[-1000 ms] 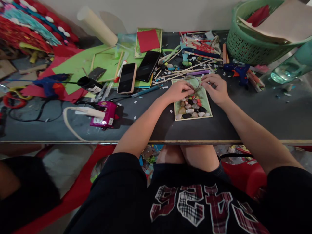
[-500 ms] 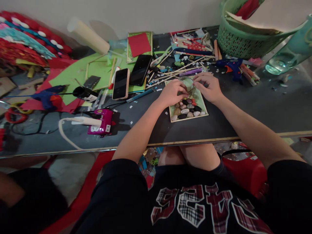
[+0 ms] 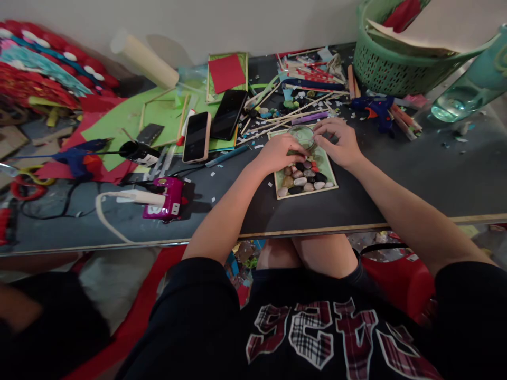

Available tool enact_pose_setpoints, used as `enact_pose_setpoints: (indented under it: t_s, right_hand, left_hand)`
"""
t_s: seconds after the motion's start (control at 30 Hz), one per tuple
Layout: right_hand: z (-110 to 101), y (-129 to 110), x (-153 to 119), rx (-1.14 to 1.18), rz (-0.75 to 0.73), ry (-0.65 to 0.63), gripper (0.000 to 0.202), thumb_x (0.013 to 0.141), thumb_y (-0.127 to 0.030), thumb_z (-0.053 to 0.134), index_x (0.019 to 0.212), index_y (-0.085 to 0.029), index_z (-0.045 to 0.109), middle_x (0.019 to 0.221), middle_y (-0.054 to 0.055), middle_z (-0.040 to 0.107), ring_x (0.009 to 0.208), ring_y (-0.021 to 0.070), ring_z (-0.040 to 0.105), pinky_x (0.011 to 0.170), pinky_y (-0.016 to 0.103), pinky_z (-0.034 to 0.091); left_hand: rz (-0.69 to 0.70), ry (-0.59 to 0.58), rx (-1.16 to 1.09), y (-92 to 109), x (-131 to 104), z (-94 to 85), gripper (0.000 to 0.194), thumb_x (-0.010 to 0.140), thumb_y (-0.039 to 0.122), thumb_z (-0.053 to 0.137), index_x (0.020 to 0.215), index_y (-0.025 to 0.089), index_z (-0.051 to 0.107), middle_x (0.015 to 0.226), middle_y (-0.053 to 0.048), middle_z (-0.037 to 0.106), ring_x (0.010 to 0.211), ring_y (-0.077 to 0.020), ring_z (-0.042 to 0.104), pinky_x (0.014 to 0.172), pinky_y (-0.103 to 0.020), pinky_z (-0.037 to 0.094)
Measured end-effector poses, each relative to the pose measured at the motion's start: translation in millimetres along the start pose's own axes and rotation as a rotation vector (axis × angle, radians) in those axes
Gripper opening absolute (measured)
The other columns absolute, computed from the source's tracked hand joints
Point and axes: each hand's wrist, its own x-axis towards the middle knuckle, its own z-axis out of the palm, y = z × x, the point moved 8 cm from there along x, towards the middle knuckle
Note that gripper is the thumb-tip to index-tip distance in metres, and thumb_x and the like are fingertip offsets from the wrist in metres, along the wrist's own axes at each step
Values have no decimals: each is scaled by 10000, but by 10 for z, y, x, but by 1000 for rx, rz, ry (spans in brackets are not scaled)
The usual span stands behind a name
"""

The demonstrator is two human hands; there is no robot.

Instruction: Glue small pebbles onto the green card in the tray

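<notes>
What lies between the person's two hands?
Between the left hand and right hand is a clear round piece, at the far part of the green tray with stones. The head view shows this.

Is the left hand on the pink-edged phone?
No, the left hand is over the tray of stones, with the phone lying apart from it.

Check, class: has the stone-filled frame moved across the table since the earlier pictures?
No, not visibly, so no direction: the camera's view shifted, but the stone-filled frame keeps its place between the purple marker and the table's front edge.
</notes>
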Motion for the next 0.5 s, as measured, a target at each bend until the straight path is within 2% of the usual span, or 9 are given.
enact_pose_setpoints:
  t_s: [0.1,0.23,0.33,0.4,0.5]
  right_hand:
    - [-8,-9,-5,13,-5,22,441,905,-665,631,835,-245,748,1027,71,768,1031,246,690,910,422,541]
    - [-1,56,2,149,70,51,492,836,-731,686,826,-242,745,1027,64,764,1017,235,694,861,394,545]
    - [-6,86,7,337,132,75,530,796,-763,725,840,-234,741,1072,67,755,1036,225,697,828,364,553]
    - [-15,34,5,359,113,75,516,789,-754,745,857,-242,754,1117,65,749,1072,222,692,863,367,556]
    - [-10,-96,-10,304,40,54,479,814,-731,740,884,-260,790,1151,64,745,1108,230,687,911,392,554]
  left_hand:
    - [-56,39,-89,-42,-15,-24,139,867,223,751,980,228,832,974,-50,806,1045,-245,716,953,-387,562]
    - [-104,185,-284,-189,-7,-70,189,899,305,743,1038,186,794,1049,-66,806,958,-200,731,879,-335,573]
    - [-102,313,-421,-315,1,-82,333,964,473,685,1121,184,738,1103,-81,796,993,-185,744,853,-300,582]
    - [-69,374,-484,-349,7,-73,457,975,609,628,1153,196,711,1121,-84,788,1031,-186,747,882,-312,592]
    - [-22,451,-646,-353,10,-60,590,867,749,677,1112,215,725,1080,-65,790,1003,-186,752,885,-323,601]
